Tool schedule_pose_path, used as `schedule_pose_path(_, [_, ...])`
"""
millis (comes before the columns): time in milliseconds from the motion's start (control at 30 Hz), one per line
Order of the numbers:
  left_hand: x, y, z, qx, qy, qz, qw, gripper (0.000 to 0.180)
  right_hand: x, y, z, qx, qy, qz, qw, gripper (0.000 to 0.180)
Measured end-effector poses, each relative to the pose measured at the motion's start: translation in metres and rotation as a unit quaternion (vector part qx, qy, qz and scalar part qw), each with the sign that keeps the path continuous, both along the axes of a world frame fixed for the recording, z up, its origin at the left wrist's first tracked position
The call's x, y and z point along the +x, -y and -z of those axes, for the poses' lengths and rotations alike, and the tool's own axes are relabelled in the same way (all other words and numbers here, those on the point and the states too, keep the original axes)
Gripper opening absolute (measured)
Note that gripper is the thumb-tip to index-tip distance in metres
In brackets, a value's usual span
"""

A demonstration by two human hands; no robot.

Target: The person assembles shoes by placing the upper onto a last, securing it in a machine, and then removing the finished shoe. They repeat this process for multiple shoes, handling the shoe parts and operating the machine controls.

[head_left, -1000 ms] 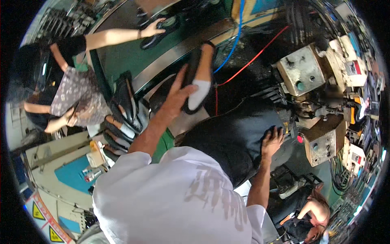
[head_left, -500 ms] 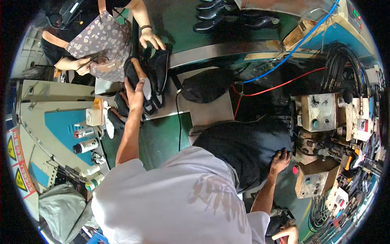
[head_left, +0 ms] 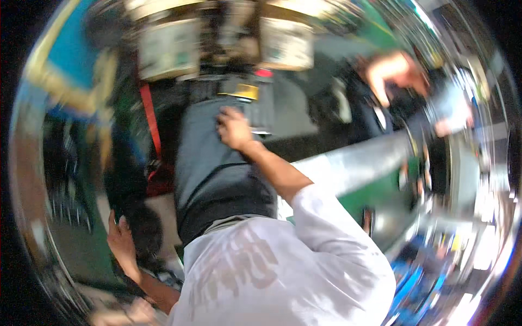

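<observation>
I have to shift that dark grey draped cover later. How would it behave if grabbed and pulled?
The dark grey draped cover looks like soft fabric, so it would probably flop and fold, not hold shape. It hangs in creases over something bulky, so pulling may drag or snag. The right hand rests flat on it; it seems unlikely to slip much.

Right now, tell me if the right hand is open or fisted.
Open: the right hand rests spread on the grey cloth, fingers uncurled, though motion blur softens it.
</observation>
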State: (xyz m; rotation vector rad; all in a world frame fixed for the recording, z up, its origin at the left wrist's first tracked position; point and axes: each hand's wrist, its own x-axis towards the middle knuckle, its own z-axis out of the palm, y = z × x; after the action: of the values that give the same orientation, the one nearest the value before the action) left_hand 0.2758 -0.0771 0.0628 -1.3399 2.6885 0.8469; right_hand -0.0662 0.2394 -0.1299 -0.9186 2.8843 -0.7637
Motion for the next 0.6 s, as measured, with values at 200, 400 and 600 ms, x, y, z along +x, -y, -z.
schedule_pose_path(200, [-0.221, -0.131, 0.011, 0.009, -0.138, 0.578, 0.804, 0.043, 0.086, -0.175, 0.004, -0.142, -0.044, 0.285, 0.947, 0.038])
schedule_pose_path(400, [-0.259, -0.253, 0.001, 0.1, -0.101, 0.757, 0.638, 0.041, 0.37, -0.412, 0.076, 0.081, -0.038, 0.673, 0.734, 0.051])
schedule_pose_path(600, [-0.278, -0.268, 0.029, 0.089, -0.009, 0.761, 0.642, 0.038, 0.515, -0.541, 0.021, 0.111, 0.166, 0.826, 0.527, 0.068])
